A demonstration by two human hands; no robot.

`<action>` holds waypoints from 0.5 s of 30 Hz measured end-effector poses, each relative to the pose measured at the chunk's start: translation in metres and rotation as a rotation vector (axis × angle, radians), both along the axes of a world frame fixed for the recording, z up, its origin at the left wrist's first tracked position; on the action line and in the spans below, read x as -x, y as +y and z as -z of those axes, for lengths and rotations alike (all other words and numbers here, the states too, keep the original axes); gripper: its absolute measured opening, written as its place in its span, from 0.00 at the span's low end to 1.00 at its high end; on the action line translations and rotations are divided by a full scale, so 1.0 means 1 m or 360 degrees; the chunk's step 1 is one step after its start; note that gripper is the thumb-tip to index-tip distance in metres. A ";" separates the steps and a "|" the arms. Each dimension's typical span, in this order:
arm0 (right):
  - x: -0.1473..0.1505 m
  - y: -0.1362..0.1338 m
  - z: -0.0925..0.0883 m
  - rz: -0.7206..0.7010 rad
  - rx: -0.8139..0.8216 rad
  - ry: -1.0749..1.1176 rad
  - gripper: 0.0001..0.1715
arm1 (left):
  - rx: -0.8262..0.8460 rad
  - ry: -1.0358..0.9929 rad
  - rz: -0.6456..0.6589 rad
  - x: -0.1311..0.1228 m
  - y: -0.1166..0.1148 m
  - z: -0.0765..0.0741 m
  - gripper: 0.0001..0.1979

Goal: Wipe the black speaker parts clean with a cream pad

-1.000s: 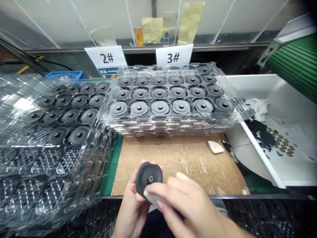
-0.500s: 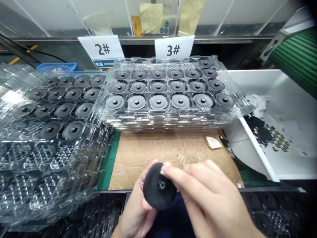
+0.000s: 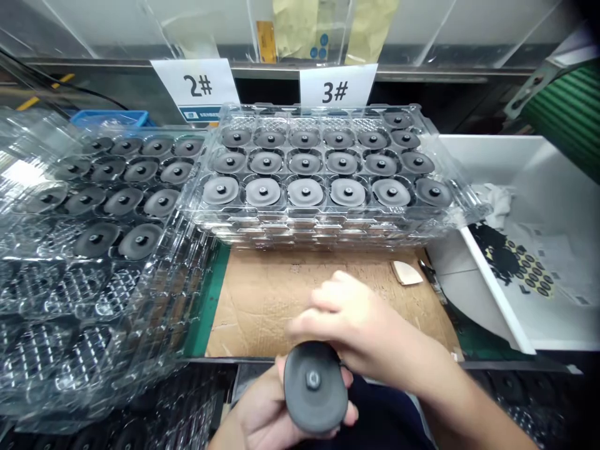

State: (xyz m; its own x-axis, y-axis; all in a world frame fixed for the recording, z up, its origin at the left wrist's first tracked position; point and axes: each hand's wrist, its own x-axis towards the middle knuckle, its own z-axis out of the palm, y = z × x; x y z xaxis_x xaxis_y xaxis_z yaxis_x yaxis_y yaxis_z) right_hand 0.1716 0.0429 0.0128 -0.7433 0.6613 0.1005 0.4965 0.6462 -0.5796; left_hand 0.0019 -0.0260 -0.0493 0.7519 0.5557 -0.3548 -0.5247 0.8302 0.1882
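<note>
A black rounded disc (image 3: 315,400) with a small raised stud at its centre rests in my left hand (image 3: 272,406), its studded face toward me. The fingers of that hand wrap round the disc from below and behind, with fingertips showing at its right edge. Just above the disc's top edge is my right hand (image 3: 347,319), bent at the wrist with curled fingers. Motion smears its fingertips, so I cannot tell whether anything is between them. Similar discs sit in the clear plastic tray (image 3: 300,214) straight ahead.
At left, another stack of clear trays (image 3: 140,312) holds more discs. Cardboard (image 3: 262,294) covers the bench, with a cream wedge-shaped piece (image 3: 407,273) on it. A white bin (image 3: 497,294) at right contains a sticker sheet (image 3: 534,275) and black scraps. A green ribbed hose (image 3: 567,112) hangs upper right.
My right hand has lifted off the disc's edge and moved up over the cardboard. The disc has come slightly lower and right in my left hand, its studded face turned more toward me.
</note>
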 end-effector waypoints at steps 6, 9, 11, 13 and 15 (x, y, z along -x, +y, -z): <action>-0.005 -0.023 0.088 0.0483 0.0182 -0.0003 0.19 | 0.0133 -0.0024 -0.0096 0.009 0.015 -0.013 0.15; 0.000 -0.040 0.118 0.0549 0.0193 0.0062 0.14 | 0.0135 0.0124 -0.0111 0.012 0.017 -0.012 0.13; 0.001 -0.041 0.113 0.0649 0.0184 0.0121 0.14 | 0.0139 0.0195 -0.0146 0.012 0.017 -0.012 0.13; 0.002 -0.035 0.087 0.0800 0.0157 0.0213 0.16 | 0.0116 0.0250 -0.0224 0.011 0.018 -0.014 0.17; 0.005 -0.028 0.050 0.0858 0.0077 0.0358 0.18 | 0.0044 0.0337 -0.0315 0.010 0.020 -0.017 0.16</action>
